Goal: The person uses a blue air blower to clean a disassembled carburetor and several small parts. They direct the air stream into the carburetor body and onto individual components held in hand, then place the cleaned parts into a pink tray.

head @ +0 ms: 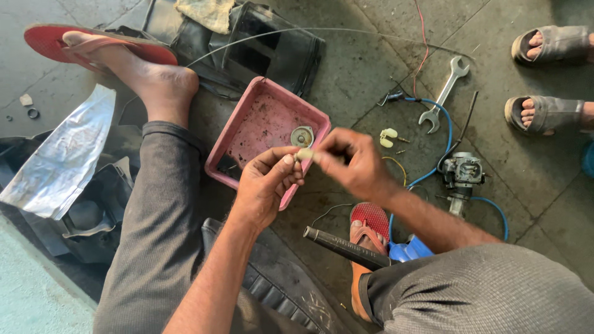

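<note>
Both hands pinch one small pale part above a pink tray.
Left hand [267, 182] and right hand [349, 162] grip the part [304, 154]; tray [244, 108] at ten o'clock, spanner [444, 94] at two.

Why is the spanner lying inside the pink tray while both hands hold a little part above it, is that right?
Not quite. The spanner lies on the concrete floor, to the right of the pink tray, not inside it. The head view shows this. The left hand and right hand do hold a little part above the tray.
</note>
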Motion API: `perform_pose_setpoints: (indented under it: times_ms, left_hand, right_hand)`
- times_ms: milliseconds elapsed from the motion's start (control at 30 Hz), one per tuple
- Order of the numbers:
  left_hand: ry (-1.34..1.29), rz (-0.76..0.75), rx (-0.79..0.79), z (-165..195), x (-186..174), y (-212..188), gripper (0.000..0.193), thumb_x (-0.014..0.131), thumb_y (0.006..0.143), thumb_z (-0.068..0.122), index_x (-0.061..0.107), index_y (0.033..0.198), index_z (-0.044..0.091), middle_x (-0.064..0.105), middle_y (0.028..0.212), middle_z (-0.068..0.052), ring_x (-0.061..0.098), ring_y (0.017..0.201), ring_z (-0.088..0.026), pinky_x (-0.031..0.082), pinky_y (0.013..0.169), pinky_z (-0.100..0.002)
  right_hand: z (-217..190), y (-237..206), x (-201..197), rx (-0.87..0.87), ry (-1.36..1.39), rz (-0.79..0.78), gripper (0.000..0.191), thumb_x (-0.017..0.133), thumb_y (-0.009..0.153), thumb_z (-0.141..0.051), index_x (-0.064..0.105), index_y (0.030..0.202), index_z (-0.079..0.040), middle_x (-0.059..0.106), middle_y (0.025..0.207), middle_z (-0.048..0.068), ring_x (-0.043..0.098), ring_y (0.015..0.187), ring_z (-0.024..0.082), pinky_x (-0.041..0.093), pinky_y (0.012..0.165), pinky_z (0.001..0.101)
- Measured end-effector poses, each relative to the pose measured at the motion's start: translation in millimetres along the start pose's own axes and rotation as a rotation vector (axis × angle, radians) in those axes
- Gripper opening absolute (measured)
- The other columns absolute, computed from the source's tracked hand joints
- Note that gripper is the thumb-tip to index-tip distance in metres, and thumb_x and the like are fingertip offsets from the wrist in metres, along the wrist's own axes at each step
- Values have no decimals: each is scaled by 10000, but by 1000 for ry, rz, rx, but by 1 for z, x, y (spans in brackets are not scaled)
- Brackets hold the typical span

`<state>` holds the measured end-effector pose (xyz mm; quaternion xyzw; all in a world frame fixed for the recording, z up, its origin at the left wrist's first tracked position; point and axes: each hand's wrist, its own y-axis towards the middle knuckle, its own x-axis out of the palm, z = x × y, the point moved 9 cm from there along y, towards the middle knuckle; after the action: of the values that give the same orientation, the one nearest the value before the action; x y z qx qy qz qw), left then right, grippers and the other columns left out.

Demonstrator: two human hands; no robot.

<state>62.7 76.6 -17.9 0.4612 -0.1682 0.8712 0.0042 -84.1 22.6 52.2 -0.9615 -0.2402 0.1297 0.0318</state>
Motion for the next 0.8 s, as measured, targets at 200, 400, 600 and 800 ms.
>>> perform_pose_setpoints:
  times_ms: [200, 400, 600, 800]
  left_hand:
    - [7, 46, -21, -2, -4, 0, 237, 679, 978, 87, 678, 1178, -41, 742, 962, -112, 697, 809, -160, 597, 758, -291]
    - [12, 57, -15, -1, -4, -1, 236, 688, 976, 89, 677, 1174, -39, 743, 970, -117, 701, 811, -160, 601, 762, -292]
    - [-14, 64, -14, -4, -8, 0, 226, 696, 985, 91, 685, 1172, -36, 727, 945, -112, 697, 808, -159, 602, 760, -296]
    - [9, 84, -12, -6, -10, 0, 227, 707, 974, 90, 688, 1165, -30, 726, 939, -109, 704, 811, -169, 609, 763, -304]
  right_hand:
    - [1, 0, 4, -31, -7, -26, 122, 728, 959, -144, 694, 949, -27, 621, 797, -51, 525, 716, 0, 433, 611, 209]
    - [4, 2, 8, -11, 69, -50, 104, 711, 975, -120, 691, 970, -18, 651, 815, -44, 552, 736, 12, 451, 636, 217]
    - [2, 4, 9, -38, 147, -64, 99, 701, 978, -117, 690, 996, -21, 671, 856, -43, 578, 776, 18, 472, 675, 217]
    - [5, 2, 4, -34, 47, -31, 97, 720, 964, -132, 693, 959, -38, 627, 793, -58, 541, 712, 6, 445, 614, 209]
